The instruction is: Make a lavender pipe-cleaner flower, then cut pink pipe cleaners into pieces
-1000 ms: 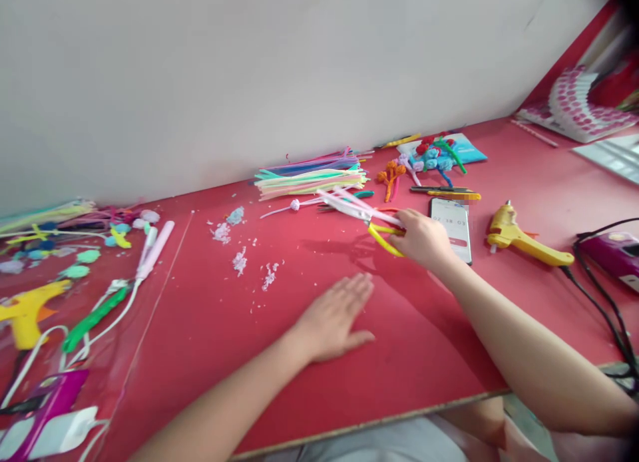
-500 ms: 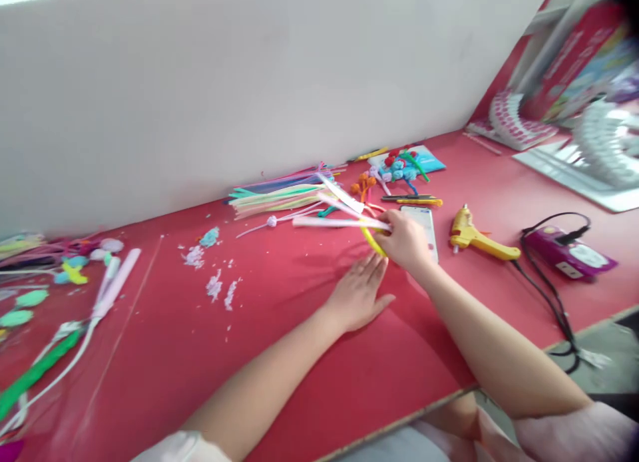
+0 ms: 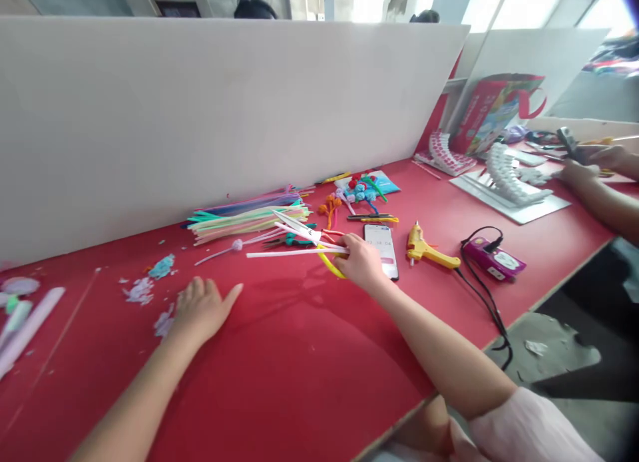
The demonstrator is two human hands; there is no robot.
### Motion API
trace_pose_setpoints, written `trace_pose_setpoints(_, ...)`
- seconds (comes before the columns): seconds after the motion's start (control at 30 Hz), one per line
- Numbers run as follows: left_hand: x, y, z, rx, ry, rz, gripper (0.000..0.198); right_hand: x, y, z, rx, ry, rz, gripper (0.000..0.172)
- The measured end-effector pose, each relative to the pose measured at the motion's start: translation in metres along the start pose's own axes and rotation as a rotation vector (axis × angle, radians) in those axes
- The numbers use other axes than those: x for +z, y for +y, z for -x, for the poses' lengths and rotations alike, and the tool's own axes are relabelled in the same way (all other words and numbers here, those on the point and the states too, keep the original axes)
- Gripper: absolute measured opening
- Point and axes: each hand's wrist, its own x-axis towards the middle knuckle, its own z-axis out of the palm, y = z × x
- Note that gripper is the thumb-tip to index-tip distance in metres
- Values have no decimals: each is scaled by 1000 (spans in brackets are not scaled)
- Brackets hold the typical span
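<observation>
My left hand lies on the red table with its thumb spread out, holding nothing. It rests over pale purple fuzz clippings; more clippings, purple and blue, lie just beyond it. My right hand is closed around scissors with a yellow loop handle, blades pointing left. In the same fist are whitish pipe cleaners that stick out to the left. Below the blades, green-handled pliers are partly covered. A phone with a lit screen lies just behind my right hand.
Coloured pipe cleaners lie in a bundle along the white partition. To the right are a yellow glue gun, a purple power socket with its cord and a white ridged model. A co-worker's hands hold something grey at far right.
My left hand has moved left across the table, away from my right hand, to the clippings. My right hand still holds the scissors and pipe cleaners. The view has tilted up and turned right.
</observation>
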Motion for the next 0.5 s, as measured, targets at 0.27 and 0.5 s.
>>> trace_pose_setpoints(0.27,2,148,58,839,-69,239,68,4,11,2,35,54,-17,22)
trace_pose_setpoints(0.5,2,5,0,279,-26,125,76,-1,19,-4,79,87,17,20)
